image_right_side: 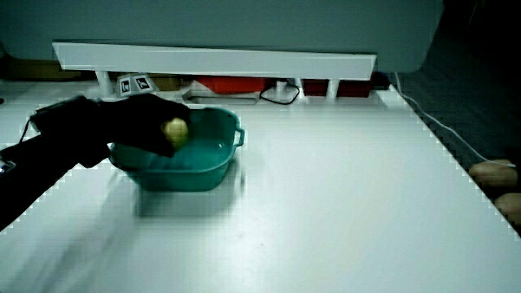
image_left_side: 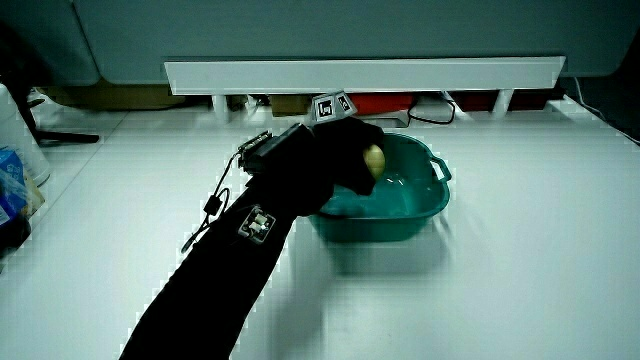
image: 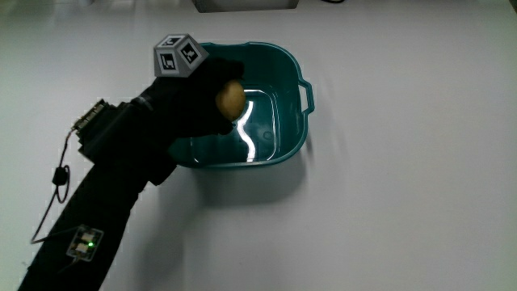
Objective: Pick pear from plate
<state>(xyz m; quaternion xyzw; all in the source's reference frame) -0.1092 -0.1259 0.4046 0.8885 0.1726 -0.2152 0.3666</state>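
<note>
A yellow-brown pear [image: 230,99] is held in the black-gloved hand [image: 208,93], whose fingers curl around it over the teal tub [image: 292,139]. In both side views the pear [image_left_side: 373,159] [image_right_side: 175,129] shows just above the tub's inside, at the glove's fingertips. The tub [image_left_side: 420,215] [image_right_side: 213,169] is a deep teal basin with a handle on its rim; its shiny floor holds nothing else that I can see. The patterned cube [image: 179,54] sits on the back of the hand, and the forearm reaches in from the person's edge of the table.
A low white partition [image_left_side: 365,73] runs along the table's edge farthest from the person. Two brownish round things [image_right_side: 498,185] lie at the table's edge in a side view. A white object [image: 246,5] lies past the tub, farther from the person.
</note>
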